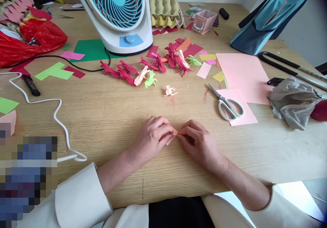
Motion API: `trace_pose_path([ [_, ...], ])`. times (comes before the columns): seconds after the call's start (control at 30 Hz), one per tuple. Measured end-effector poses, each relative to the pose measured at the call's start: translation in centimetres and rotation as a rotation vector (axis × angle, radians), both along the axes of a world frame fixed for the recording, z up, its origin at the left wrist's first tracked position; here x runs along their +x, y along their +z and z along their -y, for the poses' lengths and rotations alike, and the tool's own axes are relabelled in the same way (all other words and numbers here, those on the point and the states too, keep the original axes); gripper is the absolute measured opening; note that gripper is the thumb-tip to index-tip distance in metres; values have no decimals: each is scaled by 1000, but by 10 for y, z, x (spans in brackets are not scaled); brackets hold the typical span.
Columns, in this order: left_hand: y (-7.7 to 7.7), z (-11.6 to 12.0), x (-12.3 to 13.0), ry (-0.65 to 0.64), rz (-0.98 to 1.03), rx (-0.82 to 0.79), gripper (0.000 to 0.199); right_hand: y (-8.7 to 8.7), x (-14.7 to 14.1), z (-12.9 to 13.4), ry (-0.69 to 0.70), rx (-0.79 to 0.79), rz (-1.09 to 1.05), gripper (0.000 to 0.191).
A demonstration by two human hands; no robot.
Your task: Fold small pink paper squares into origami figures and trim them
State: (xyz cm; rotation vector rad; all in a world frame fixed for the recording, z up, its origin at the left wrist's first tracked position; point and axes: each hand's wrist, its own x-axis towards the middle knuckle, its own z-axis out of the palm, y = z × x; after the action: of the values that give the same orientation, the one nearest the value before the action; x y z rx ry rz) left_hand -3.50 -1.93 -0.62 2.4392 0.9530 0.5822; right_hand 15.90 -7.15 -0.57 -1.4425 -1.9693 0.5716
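Note:
Between my two hands is a small piece of folded orange paper [170, 140], partly covered by the fingers. My left hand [153, 136] pinches its left side, and my right hand [200, 141] pinches the right tip. A small pale pink folded paper figure [169, 91] sits on the table just beyond the hands. Farther back lies a cluster of folded figures, mostly dark red [125, 72], with a light green one [150, 79] among them. White-handled scissors [227, 105] rest to the right on a pink paper sheet [249, 117].
A white fan [127, 20] stands at the back, with egg cartons [165, 8] beside it. At left are a red plastic bag [43, 35], a black marker [31, 85] and a white cable [61, 119]. A blue bag [258, 27] and a grey plastic bag [291, 98] are at right.

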Motion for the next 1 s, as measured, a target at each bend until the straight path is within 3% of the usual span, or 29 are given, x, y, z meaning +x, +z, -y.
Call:
trace_pose_path([
  [0.27,-3,-2,2,39,-1,-46,11,3,-4,-3,-31,-39,57,9],
  [0.57,-3,-2,3,46,-49,-68,14,5,-6,-5,-87,-72,92,19],
  [1.0,-3,0,10,118,-64,7,11,1,-8,-8,-116,-70,168,17],
])
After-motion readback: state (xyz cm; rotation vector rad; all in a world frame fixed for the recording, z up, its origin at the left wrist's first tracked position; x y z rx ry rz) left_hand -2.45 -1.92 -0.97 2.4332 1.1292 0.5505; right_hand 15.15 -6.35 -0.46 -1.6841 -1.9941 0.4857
